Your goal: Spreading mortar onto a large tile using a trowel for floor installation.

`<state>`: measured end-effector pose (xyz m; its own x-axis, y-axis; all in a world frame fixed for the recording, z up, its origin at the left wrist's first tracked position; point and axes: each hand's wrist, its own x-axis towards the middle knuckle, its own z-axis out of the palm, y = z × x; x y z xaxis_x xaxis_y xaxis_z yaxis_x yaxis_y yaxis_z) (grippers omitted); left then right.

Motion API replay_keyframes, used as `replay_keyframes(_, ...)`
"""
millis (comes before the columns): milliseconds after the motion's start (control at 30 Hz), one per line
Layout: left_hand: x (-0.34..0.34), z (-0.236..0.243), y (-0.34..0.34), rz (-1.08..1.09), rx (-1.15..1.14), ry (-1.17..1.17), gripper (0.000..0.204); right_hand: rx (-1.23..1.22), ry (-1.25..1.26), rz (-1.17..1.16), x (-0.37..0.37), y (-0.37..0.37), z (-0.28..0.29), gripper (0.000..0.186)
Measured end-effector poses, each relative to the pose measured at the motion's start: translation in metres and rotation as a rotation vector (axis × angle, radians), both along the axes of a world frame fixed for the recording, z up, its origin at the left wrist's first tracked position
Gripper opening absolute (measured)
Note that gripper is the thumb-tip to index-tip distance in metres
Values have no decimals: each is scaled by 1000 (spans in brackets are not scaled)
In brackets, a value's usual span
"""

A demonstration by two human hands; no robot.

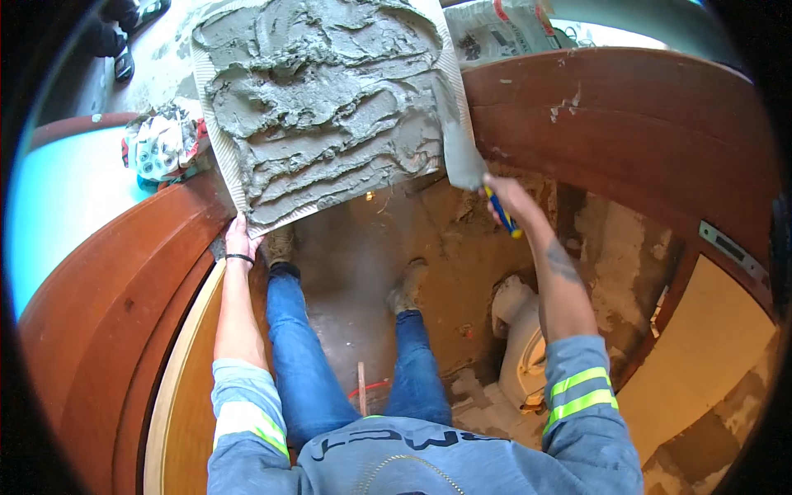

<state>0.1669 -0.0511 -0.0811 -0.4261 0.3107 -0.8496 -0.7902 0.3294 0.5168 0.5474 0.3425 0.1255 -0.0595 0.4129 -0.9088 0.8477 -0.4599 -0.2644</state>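
Note:
A large tile (322, 99) with grey mortar spread thickly in uneven ridges over it fills the upper middle, its pale ribbed edges showing at both sides. My left hand (241, 243) grips the tile's lower left corner. In my right hand (507, 202) is the blue and yellow handle of a trowel (464, 157), whose grey blade lies along the tile's right edge, smeared with mortar.
Brown wooden frames (577, 115) curve at both sides. A crumpled bag (161, 144) sits upper left, a sack (495, 33) behind the tile, a person's feet (124, 62) far upper left. Below are my legs, a white toilet (524, 355) and a rough, stained floor (355, 256).

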Motion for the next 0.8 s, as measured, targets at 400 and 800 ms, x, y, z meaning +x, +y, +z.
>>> replay_keyframes(400,-25,7,-30,6,15,-6,43,-17,178,-332,-59,-92,25,43)
replay_keyframes(800,-53,19,-45,-49,-144,71,51,622,-56,1259,-230,-153,6,38)
